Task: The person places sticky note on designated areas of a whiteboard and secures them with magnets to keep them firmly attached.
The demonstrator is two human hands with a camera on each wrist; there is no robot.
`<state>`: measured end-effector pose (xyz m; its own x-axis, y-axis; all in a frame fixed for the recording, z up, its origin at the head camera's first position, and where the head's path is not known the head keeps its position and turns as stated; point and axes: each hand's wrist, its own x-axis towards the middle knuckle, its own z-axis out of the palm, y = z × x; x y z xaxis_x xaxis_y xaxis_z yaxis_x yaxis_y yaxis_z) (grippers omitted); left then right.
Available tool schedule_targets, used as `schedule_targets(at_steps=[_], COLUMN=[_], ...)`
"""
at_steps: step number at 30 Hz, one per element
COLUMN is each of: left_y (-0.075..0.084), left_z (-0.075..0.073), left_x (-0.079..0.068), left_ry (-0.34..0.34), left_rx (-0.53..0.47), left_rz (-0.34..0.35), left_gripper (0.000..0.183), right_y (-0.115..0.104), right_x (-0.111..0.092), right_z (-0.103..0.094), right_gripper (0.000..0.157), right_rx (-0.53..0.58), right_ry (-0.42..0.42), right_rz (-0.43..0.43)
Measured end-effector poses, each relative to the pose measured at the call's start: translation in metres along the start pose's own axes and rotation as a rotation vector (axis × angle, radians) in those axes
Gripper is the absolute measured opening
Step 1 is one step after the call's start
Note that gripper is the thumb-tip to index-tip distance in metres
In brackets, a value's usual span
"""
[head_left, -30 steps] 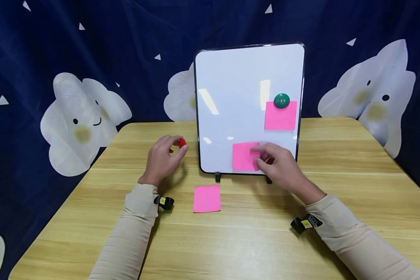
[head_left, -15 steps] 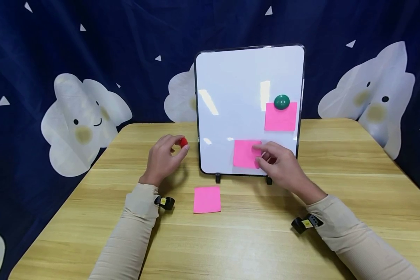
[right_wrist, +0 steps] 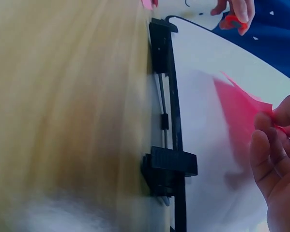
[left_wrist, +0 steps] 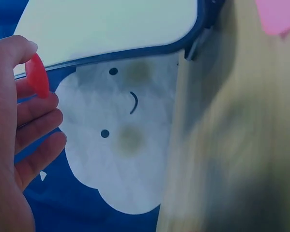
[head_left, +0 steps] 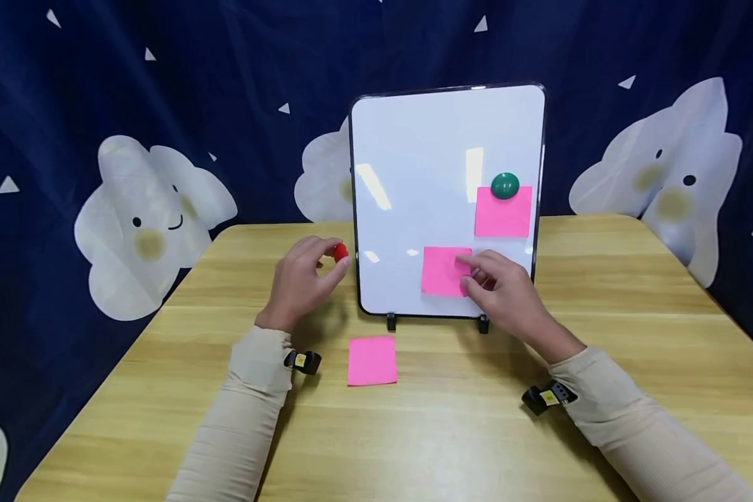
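Between thumb and fingertips my left hand (head_left: 301, 282) pinches a red round magnet (left_wrist: 37, 76), just left of the whiteboard (head_left: 408, 146). My right hand (head_left: 508, 296) pinches the right edge of a pink sticky note (head_left: 442, 270) in front of the board's lower part. In the right wrist view that note (right_wrist: 244, 104) stands slightly off the white surface and casts a shadow on it. A second pink note (head_left: 503, 215) hangs at the board's right side under a green round magnet (head_left: 505, 185). On the table, below the board, lies a third pink note (head_left: 372, 360).
The whiteboard stands upright on small black feet (head_left: 392, 321) on a wooden table (head_left: 439, 432). Behind the table hangs a dark blue curtain (head_left: 238, 77) with cloud and triangle prints.
My right hand has raised the pink note a little along the board and slightly to the right. The left hand with the red magnet has moved right, toward the board.
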<state>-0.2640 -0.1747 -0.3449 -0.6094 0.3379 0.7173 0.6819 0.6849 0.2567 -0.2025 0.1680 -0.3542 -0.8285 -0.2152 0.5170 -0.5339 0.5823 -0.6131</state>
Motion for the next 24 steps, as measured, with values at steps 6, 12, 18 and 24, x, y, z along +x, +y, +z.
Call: schedule_targets(at_steps=[6,12,18,24], left_y=[0.009,0.020,0.029,0.036], left_z=[0.008,0.014,0.017,0.019], left_x=[0.008,0.017,0.026,0.031], left_ry=[0.019,0.010,0.042,0.044], left_rx=[-0.019,-0.038,-0.027,-0.046], left_rz=[0.055,0.070,0.094,0.091], left_gripper=[0.024,0.026,0.030,0.030], right_y=[0.002,0.001,0.001,0.001], right_x=[0.004,0.014,0.021,0.022], right_z=[-0.002,-0.010,-0.017,-0.018], right_gripper=[0.034,0.032,0.028,0.027], right_rx=[-0.037,-0.071,-0.083,-0.096], right_ry=[-0.056,-0.104,-0.131,-0.162], right_rz=[0.030,0.018,0.033,0.049])
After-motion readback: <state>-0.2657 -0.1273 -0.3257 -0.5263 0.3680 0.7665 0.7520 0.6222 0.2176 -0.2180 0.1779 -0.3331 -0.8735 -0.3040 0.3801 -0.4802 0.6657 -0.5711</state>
